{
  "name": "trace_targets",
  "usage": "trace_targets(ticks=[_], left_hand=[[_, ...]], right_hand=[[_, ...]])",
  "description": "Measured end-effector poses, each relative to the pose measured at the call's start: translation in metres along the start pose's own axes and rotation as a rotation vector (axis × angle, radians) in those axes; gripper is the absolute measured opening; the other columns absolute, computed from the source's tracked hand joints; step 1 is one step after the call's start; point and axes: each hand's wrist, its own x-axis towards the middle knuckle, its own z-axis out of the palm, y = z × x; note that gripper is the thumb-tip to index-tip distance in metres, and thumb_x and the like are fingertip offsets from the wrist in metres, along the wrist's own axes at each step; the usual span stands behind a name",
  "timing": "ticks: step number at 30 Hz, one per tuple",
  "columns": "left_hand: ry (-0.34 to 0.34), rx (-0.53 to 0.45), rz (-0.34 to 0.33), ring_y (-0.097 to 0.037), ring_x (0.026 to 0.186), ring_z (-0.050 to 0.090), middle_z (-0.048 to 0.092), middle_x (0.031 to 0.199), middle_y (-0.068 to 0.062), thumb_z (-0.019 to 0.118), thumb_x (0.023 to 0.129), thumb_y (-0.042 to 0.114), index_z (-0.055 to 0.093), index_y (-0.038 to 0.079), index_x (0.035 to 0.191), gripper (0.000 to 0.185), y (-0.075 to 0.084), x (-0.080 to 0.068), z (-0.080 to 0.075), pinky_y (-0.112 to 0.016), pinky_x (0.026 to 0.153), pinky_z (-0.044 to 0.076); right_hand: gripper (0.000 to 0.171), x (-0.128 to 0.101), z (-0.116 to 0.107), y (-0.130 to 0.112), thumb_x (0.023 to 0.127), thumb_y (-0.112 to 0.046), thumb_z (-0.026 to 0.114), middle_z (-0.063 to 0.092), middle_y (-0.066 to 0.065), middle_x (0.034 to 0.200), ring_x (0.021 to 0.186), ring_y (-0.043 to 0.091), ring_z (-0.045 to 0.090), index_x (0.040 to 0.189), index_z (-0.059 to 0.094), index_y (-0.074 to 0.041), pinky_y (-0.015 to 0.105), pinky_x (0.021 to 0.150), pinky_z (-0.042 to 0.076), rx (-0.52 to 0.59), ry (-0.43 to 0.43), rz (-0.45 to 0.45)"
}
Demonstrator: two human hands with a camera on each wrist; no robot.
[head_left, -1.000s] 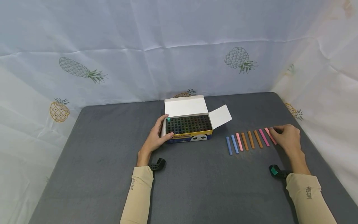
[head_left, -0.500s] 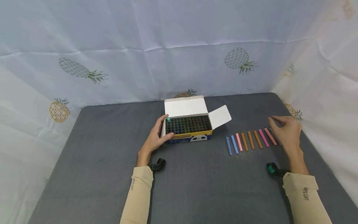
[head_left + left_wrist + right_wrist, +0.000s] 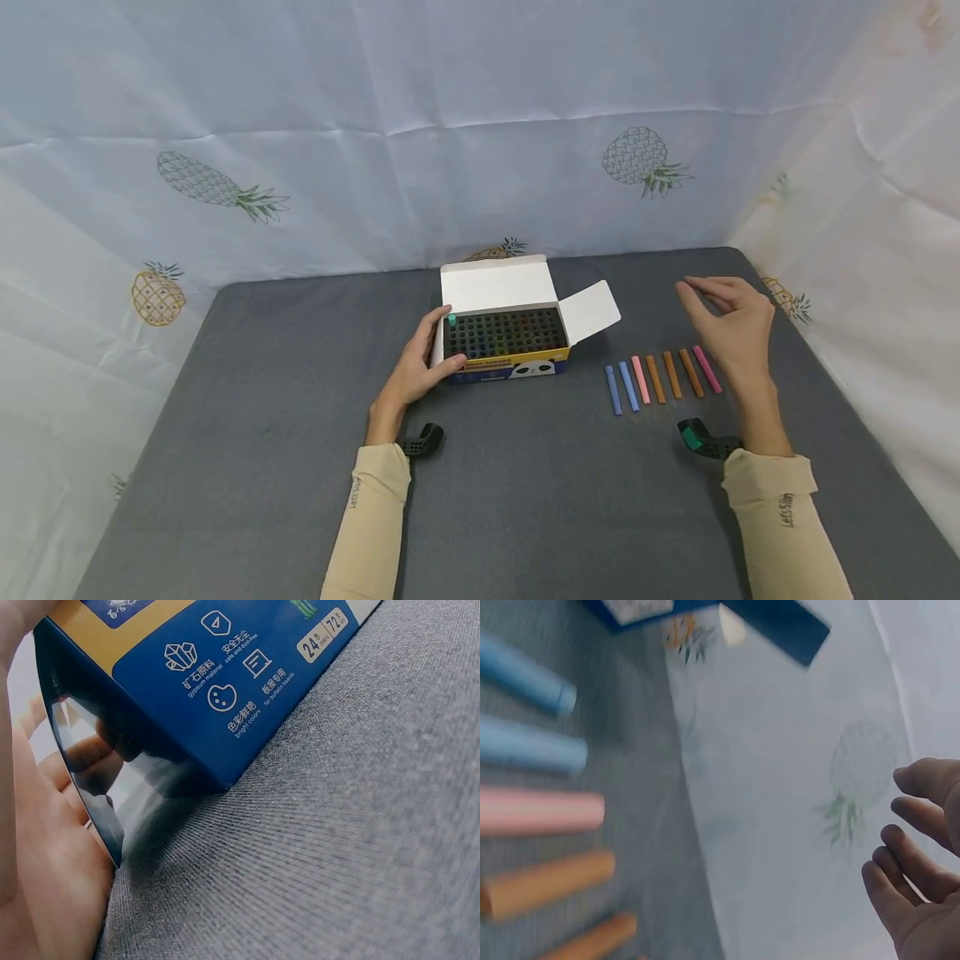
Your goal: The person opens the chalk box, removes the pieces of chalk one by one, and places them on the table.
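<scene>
My left hand (image 3: 416, 367) grips the left end of an open chalk box (image 3: 510, 364), its thumb on the front corner. In the left wrist view, the hand lies along a side flap (image 3: 90, 787) of the blue printed box. A dark insert (image 3: 506, 332) full of holes fills the box, with one green chalk stick (image 3: 452, 320) in its back left corner. My right hand (image 3: 735, 321) hangs raised over the right side of the table, fingers loosely bent and holding nothing. Left of its wrist lie several chalk sticks in a row, from blue (image 3: 613, 390) to magenta (image 3: 707, 369).
The white lid (image 3: 498, 283) leans back and a white flap (image 3: 591, 312) sticks out to the right. Grey cloth (image 3: 540, 483) covers the table. A white curtain (image 3: 420, 192) with pineapple prints hangs behind it and at the sides.
My right hand has let go at the right end of the row, lifted and moved back and left. It now overlaps where the rightmost pink stick lay. My left hand and the box stay put.
</scene>
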Motion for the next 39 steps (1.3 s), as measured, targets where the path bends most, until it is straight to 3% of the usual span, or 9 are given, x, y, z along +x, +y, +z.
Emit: trace_targets(ticks=[8, 14, 19, 21, 24, 33, 39], left_hand=[[0.0, 0.003, -0.007, -0.033, 0.157, 0.024, 0.021, 0.17, -0.014, 0.071, 0.094, 0.029, 0.027, 0.017, 0.161, 0.081, -0.001, 0.0, 0.0, -0.061, 0.12, 0.029], [-0.002, -0.007, -0.012, -0.034, 0.157, 0.025, 0.021, 0.17, -0.014, 0.07, 0.094, 0.022, 0.027, 0.016, 0.161, 0.08, -0.003, 0.0, 0.0, -0.062, 0.119, 0.029], [-0.003, -0.011, -0.02, -0.033, 0.157, 0.025, 0.021, 0.17, -0.013, 0.071, 0.093, 0.031, 0.027, 0.019, 0.161, 0.082, -0.003, 0.001, 0.0, -0.061, 0.12, 0.029], [-0.004, -0.008, -0.02, -0.033, 0.156, 0.026, 0.021, 0.17, -0.013, 0.071, 0.093, 0.03, 0.027, 0.019, 0.161, 0.082, -0.003, 0.001, 0.0, -0.062, 0.119, 0.03], [-0.004, -0.005, -0.02, -0.034, 0.155, 0.027, 0.021, 0.17, -0.013, 0.072, 0.093, 0.028, 0.027, 0.018, 0.161, 0.083, -0.003, 0.001, 0.0, -0.062, 0.118, 0.03], [-0.007, -0.005, -0.032, -0.034, 0.155, 0.028, 0.022, 0.17, -0.013, 0.072, 0.093, 0.037, 0.026, 0.019, 0.162, 0.084, 0.0, 0.002, -0.001, -0.063, 0.119, 0.03], [-0.011, -0.016, -0.039, -0.036, 0.146, 0.041, 0.028, 0.167, -0.015, 0.07, 0.093, 0.019, 0.026, 0.018, 0.161, 0.082, 0.003, 0.004, -0.002, -0.061, 0.114, 0.036]], right_hand=[[0.021, -0.003, 0.03, -0.026, 0.09, -0.009, 0.077, 0.061, -0.023, 0.098, 0.099, -0.009, 0.06, 0.107, 0.079, 0.002, 0.015, 0.098, 0.051, 0.037, -0.058, -0.028], [0.023, -0.007, 0.053, -0.043, 0.092, -0.011, 0.076, 0.069, 0.011, 0.109, 0.104, -0.005, 0.057, 0.11, 0.078, 0.003, 0.037, 0.107, 0.052, 0.052, -0.138, -0.042], [0.023, -0.012, 0.075, -0.057, 0.092, -0.008, 0.075, 0.068, 0.024, 0.111, 0.109, 0.022, 0.062, 0.11, 0.077, 0.006, 0.055, 0.108, 0.048, 0.121, -0.193, -0.073], [0.023, -0.015, 0.084, -0.062, 0.092, -0.006, 0.075, 0.067, 0.025, 0.111, 0.11, 0.033, 0.063, 0.11, 0.077, 0.007, 0.056, 0.108, 0.049, 0.152, -0.215, -0.087], [0.022, -0.02, 0.098, -0.069, 0.091, -0.005, 0.076, 0.067, 0.025, 0.111, 0.109, 0.038, 0.064, 0.109, 0.077, 0.007, 0.056, 0.107, 0.049, 0.172, -0.254, -0.101], [0.024, -0.029, 0.138, -0.085, 0.092, -0.01, 0.075, 0.068, 0.024, 0.11, 0.105, 0.039, 0.066, 0.111, 0.077, 0.006, 0.052, 0.098, 0.055, 0.177, -0.372, -0.137], [0.023, -0.033, 0.165, -0.092, 0.093, -0.012, 0.075, 0.071, 0.021, 0.108, 0.1, 0.035, 0.069, 0.11, 0.078, 0.004, 0.046, 0.091, 0.058, 0.174, -0.432, -0.155]])
